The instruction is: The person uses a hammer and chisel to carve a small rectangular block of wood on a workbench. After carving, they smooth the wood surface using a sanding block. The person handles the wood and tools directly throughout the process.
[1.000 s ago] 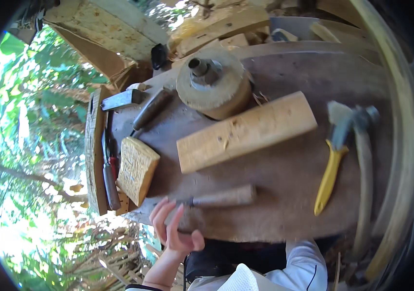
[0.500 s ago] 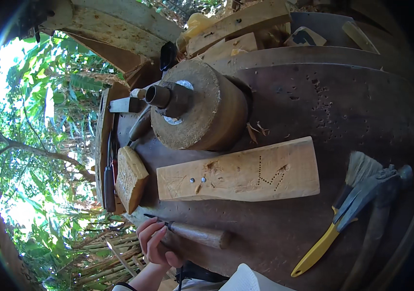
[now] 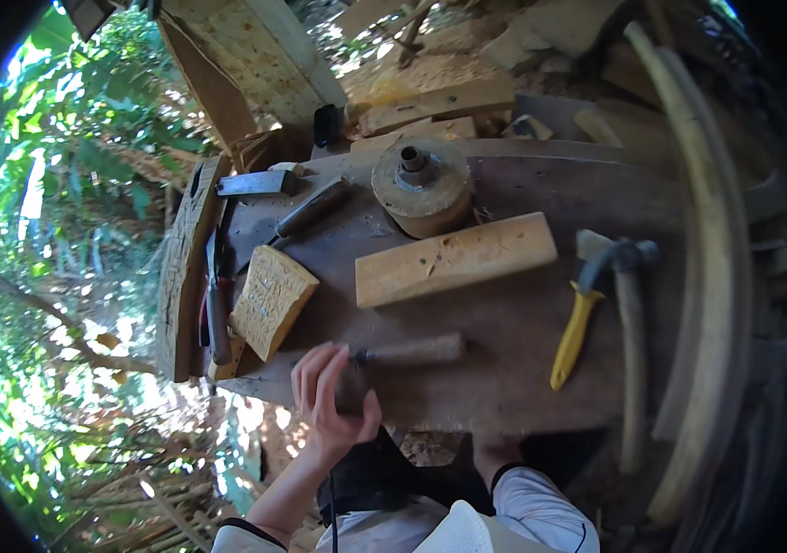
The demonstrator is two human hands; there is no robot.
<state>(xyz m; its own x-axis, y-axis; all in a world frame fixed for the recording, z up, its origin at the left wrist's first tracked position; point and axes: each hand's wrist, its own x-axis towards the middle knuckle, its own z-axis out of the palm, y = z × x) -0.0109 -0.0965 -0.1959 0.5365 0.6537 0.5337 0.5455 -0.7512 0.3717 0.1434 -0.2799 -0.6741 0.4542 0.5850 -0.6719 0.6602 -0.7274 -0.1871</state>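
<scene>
My left hand [image 3: 331, 401] is at the table's near edge, fingers curled and thumb apart around a dark rounded shape that I cannot make out. Just beyond its fingertips lies a wooden-handled tool [image 3: 416, 350], its thin blade end partly hidden by the hand. Of my right arm only the wrist [image 3: 497, 453] shows below the table edge; that hand is hidden. Past the tool lies a pale wooden block [image 3: 456, 260] with small marks on top. A rough square wood piece [image 3: 273, 300] sits left of it, and a round wooden mallet head [image 3: 421, 184] stands behind.
A yellow-handled brush [image 3: 576, 336] and a hammer [image 3: 631, 369] lie on the right. Several hand tools, including a chisel [image 3: 315, 207], lie on the left by a rough plank [image 3: 189, 267]. A long curved pole [image 3: 711, 212] runs along the far right.
My view has pulled back and turned, so the table appears smaller. My left hand appears further right and up, still near the wooden-handled tool. My right wrist has come into view.
</scene>
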